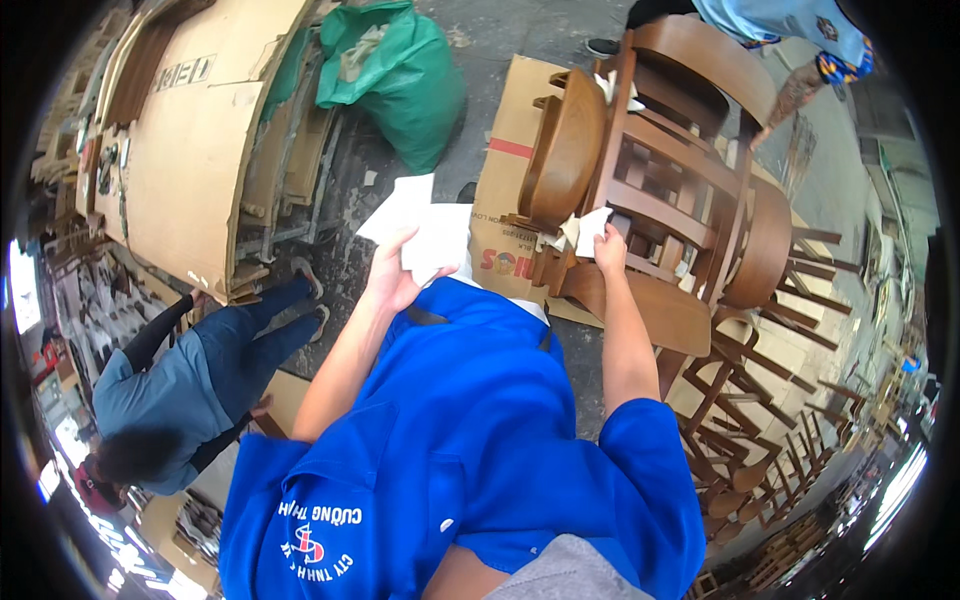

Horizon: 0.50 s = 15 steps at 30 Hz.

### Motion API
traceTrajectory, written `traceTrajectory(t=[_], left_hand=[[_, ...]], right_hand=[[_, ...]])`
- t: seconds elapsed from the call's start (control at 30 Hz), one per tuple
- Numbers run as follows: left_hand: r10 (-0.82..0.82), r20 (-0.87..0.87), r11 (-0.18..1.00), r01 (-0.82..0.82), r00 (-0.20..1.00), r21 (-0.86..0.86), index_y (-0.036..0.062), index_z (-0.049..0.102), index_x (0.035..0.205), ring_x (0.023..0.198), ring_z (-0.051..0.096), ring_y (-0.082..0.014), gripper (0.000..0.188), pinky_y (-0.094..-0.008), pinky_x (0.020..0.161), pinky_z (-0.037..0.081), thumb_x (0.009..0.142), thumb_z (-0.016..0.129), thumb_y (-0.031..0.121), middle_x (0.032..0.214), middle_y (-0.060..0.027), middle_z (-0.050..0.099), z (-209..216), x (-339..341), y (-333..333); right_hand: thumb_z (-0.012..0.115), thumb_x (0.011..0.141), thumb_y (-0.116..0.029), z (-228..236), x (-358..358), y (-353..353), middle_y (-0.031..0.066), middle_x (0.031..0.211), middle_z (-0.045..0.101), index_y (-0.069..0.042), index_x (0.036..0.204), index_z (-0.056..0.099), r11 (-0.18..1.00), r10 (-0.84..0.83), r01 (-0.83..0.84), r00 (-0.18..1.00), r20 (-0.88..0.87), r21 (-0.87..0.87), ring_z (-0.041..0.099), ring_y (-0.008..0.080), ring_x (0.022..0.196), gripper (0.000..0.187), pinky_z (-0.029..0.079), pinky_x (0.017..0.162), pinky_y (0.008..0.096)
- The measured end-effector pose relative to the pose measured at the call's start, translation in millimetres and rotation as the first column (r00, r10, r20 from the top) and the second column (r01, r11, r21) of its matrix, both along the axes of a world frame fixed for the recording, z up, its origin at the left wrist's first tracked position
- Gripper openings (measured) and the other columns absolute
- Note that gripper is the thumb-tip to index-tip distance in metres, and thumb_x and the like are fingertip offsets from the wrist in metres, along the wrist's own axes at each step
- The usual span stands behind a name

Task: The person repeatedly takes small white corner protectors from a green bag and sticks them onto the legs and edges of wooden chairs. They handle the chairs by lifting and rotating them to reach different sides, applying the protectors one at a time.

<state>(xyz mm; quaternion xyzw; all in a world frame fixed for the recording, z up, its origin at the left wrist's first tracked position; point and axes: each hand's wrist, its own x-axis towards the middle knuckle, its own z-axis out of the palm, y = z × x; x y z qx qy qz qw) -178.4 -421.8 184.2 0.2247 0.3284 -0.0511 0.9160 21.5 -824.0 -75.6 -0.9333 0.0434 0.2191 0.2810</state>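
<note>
My left hand (392, 272) is closed on several thin white sheets (432, 232), held in front of my waist; they look like paper or foam. To the right, my right hand (610, 250) pinches a smaller white sheet (592, 232) beside a group of brown wooden chairs (655, 225). That sheet is at the chairs' near left side, next to a curved seat or back panel (650, 310). Other white scraps (632, 98) are tucked between the chair parts farther up. Whether my right fingers touch the wood, I cannot tell.
Flat cardboard (500, 200) lies under the chairs. A green sack (410, 90) stands ahead, by a cardboard-covered stack (190, 130). One person (190, 370) bends at the left; another person's arm (790, 100) reaches the chairs from the far right. More chairs (750, 430) crowd the right.
</note>
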Motion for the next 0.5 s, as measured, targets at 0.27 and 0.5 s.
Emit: traceTrajectory(t=[0.27,0.5], left_hand=[[-0.145,0.187,0.989,0.14,0.972,0.038,-0.0071,0.053,0.139,0.11,0.071,-0.0396,0.048,-0.0567,0.086,0.064,0.102,0.061,0.023,0.131,-0.0254,0.065,-10,85,7],[-0.14,0.091,0.986,0.131,0.986,0.105,-0.0054,0.053,0.139,0.117,0.068,-0.0364,0.05,-0.0575,0.089,0.063,0.106,0.058,0.032,0.131,-0.0221,0.065,-37,154,-19]], right_hand=[[0.071,0.099,-0.019,121,5,93,0.0145,0.118,0.072,-0.003,0.137,0.065,0.803,-0.279,0.229,0.96,0.007,0.55,0.069,0.0208,0.105,0.041,0.057,0.091,0.0336],[0.076,0.092,0.0,205,53,174,0.0056,0.095,0.074,0.002,0.122,0.067,0.616,0.037,-0.02,0.999,-0.003,0.788,0.069,0.0126,0.082,0.031,0.057,0.076,0.0264]])
